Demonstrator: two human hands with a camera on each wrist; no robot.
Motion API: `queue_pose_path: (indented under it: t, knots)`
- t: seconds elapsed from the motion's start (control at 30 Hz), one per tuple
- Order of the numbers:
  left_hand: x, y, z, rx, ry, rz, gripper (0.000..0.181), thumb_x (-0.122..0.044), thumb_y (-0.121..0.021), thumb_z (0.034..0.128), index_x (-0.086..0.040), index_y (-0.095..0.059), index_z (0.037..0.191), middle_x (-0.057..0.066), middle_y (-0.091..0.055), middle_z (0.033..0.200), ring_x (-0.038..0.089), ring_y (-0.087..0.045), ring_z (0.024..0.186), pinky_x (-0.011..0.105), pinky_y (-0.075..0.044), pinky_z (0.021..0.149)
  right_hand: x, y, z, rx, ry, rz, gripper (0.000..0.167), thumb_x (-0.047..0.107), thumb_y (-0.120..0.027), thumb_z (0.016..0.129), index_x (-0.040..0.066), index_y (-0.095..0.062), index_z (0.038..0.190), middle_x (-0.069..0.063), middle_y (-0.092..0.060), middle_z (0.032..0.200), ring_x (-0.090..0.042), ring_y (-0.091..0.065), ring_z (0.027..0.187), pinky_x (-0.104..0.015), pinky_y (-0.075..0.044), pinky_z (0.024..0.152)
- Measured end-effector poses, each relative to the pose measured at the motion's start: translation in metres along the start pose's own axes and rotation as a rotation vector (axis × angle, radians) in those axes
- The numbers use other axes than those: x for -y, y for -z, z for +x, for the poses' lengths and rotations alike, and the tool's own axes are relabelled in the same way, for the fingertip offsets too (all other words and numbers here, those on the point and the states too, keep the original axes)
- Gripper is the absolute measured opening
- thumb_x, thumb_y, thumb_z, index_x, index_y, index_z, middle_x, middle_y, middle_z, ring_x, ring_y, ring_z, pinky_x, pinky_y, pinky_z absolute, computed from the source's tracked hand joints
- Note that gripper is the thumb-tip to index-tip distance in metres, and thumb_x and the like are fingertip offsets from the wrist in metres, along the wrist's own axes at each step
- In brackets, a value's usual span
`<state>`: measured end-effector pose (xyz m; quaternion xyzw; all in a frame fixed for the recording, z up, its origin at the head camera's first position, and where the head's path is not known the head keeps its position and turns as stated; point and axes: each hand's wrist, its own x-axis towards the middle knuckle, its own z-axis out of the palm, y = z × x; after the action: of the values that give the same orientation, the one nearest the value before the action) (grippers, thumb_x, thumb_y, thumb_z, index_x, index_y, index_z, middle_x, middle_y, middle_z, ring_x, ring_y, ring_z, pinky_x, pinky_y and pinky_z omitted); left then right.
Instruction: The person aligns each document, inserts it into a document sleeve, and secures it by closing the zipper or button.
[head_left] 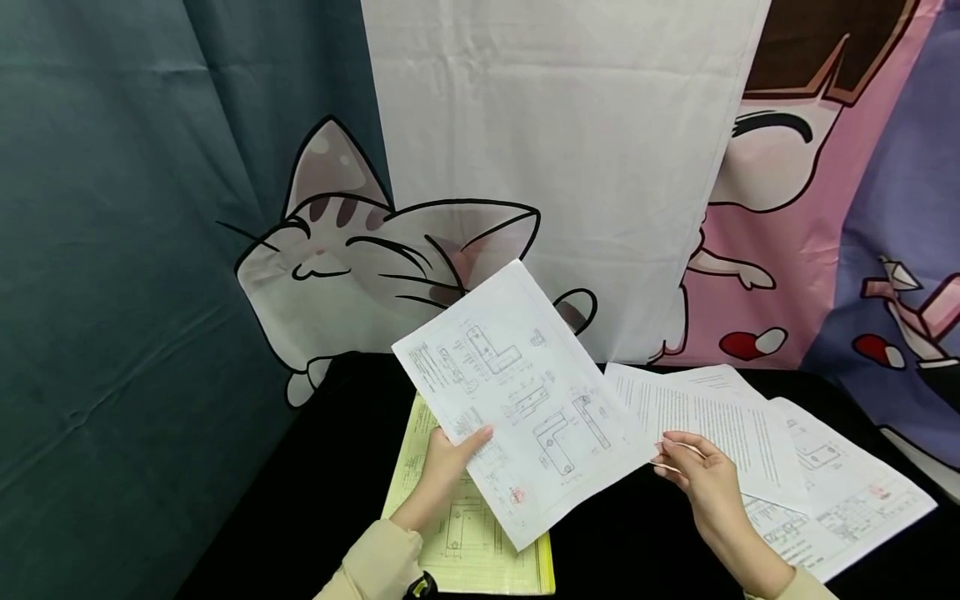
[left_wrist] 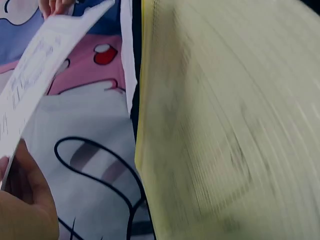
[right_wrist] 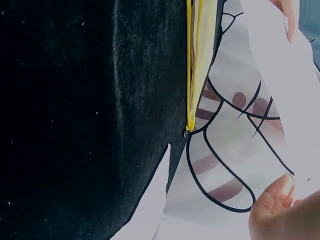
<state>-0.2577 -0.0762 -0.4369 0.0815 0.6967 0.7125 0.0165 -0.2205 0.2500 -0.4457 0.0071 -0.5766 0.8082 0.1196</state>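
Observation:
A white sheet of paper (head_left: 517,400) with printed technical drawings and a small red stamp is held tilted in the air. My left hand (head_left: 450,462) grips its lower left edge, thumb on the printed face and fingers behind. At the sheet's right corner, the fingertips of my right hand (head_left: 697,475) pinch the paper; the left wrist view also has this hand (left_wrist: 56,7) at the far end. Beneath the sheet lies a translucent yellow zip file pouch (head_left: 480,575), with printed drawings showing through. Its yellow zipper edge (right_wrist: 190,75) appears in the right wrist view.
Several printed sheets (head_left: 750,442) lie overlapping on the right of the black-covered table (head_left: 300,500), partly behind my right hand. A cartoon-printed curtain (head_left: 562,125) hangs behind the table. A dark band (head_left: 422,586) circles my left wrist.

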Motion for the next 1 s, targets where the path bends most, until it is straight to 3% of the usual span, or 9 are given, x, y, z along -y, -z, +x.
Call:
queue_pose_path:
  t: [0.13, 0.23, 0.33, 0.43, 0.5, 0.67, 0.77, 0.87, 1.0]
  knots:
    - [-0.001, 0.009, -0.001, 0.049, -0.011, 0.040, 0.040, -0.017, -0.066, 0.0877, -0.001, -0.054, 0.121, 0.021, -0.067, 0.110, 0.029, -0.071, 0.087, 0.035, -0.059, 0.072, -0.033, 0.031, 0.022, 0.039, -0.050, -0.063, 0.007, 0.012, -0.060, 0.093, 0.015, -0.063, 0.098, 0.003, -0.073, 0.083, -0.008, -0.070, 0.075, -0.023, -0.058, 0.066]
    - [0.001, 0.010, -0.004, 0.145, -0.024, 0.069, 0.041, -0.014, -0.065, 0.0878, 0.002, -0.052, 0.124, 0.026, -0.065, 0.110, 0.033, -0.070, 0.088, 0.035, -0.059, 0.071, -0.047, 0.043, 0.031, 0.069, -0.070, -0.074, 0.010, 0.016, -0.060, 0.093, 0.013, -0.063, 0.102, 0.002, -0.073, 0.086, -0.011, -0.071, 0.078, -0.025, -0.058, 0.068]
    - [0.003, 0.008, -0.007, 0.260, -0.028, 0.096, 0.044, -0.011, -0.064, 0.0878, 0.003, -0.050, 0.127, 0.028, -0.063, 0.111, 0.035, -0.069, 0.088, 0.036, -0.059, 0.070, -0.040, 0.038, 0.028, 0.126, -0.081, -0.115, 0.016, 0.022, -0.054, 0.096, 0.012, -0.064, 0.104, 0.001, -0.073, 0.086, -0.012, -0.070, 0.078, -0.026, -0.058, 0.069]
    - [0.004, 0.005, -0.009, 0.338, -0.028, 0.115, 0.047, -0.009, -0.064, 0.0873, 0.003, -0.048, 0.130, 0.029, -0.063, 0.111, 0.038, -0.069, 0.089, 0.036, -0.059, 0.068, -0.019, 0.020, 0.015, 0.174, -0.106, -0.186, 0.030, 0.032, -0.043, 0.101, 0.013, -0.067, 0.101, 0.001, -0.071, 0.084, -0.011, -0.068, 0.074, -0.026, -0.058, 0.066]
    - [0.003, 0.005, -0.011, 0.360, -0.023, 0.117, 0.048, -0.008, -0.064, 0.0863, 0.003, -0.047, 0.130, 0.029, -0.063, 0.110, 0.038, -0.069, 0.087, 0.036, -0.059, 0.067, -0.002, 0.002, 0.005, 0.169, -0.158, -0.266, 0.038, 0.038, -0.038, 0.101, 0.014, -0.067, 0.097, 0.004, -0.069, 0.081, -0.009, -0.065, 0.071, -0.024, -0.056, 0.064]
    - [0.001, 0.001, -0.012, 0.408, 0.036, 0.124, 0.048, -0.009, -0.066, 0.0844, 0.000, -0.051, 0.129, 0.026, -0.067, 0.106, 0.032, -0.071, 0.081, 0.035, -0.059, 0.064, 0.020, -0.026, -0.011, 0.154, -0.267, -0.482, 0.040, 0.033, -0.045, 0.100, -0.004, -0.058, 0.109, 0.004, -0.066, 0.080, -0.008, -0.063, 0.069, -0.023, -0.055, 0.064]
    - [0.003, -0.002, -0.013, 0.422, 0.066, 0.118, 0.046, -0.009, -0.067, 0.0836, -0.003, -0.054, 0.127, 0.023, -0.068, 0.104, 0.030, -0.072, 0.079, 0.036, -0.059, 0.064, 0.020, -0.031, -0.015, 0.228, -0.275, -0.560, 0.045, 0.023, -0.053, 0.097, -0.015, -0.048, 0.120, -0.003, -0.070, 0.087, -0.010, -0.067, 0.073, -0.024, -0.057, 0.066]
    - [0.006, -0.006, -0.013, 0.412, 0.084, 0.113, 0.044, -0.009, -0.067, 0.0827, -0.005, -0.056, 0.125, 0.021, -0.069, 0.103, 0.030, -0.072, 0.079, 0.035, -0.059, 0.064, 0.016, -0.029, -0.018, 0.299, -0.257, -0.581, 0.048, 0.018, -0.057, 0.094, -0.017, -0.044, 0.125, -0.013, -0.071, 0.094, -0.015, -0.070, 0.075, -0.026, -0.058, 0.067]
    - [0.011, -0.009, -0.014, 0.382, 0.107, 0.130, 0.041, -0.009, -0.068, 0.0817, -0.006, -0.058, 0.122, 0.019, -0.070, 0.100, 0.029, -0.072, 0.077, 0.035, -0.059, 0.064, 0.010, -0.027, -0.021, 0.296, -0.245, -0.617, 0.046, 0.016, -0.058, 0.093, -0.018, -0.046, 0.123, -0.018, -0.071, 0.095, -0.017, -0.070, 0.072, -0.026, -0.058, 0.065]
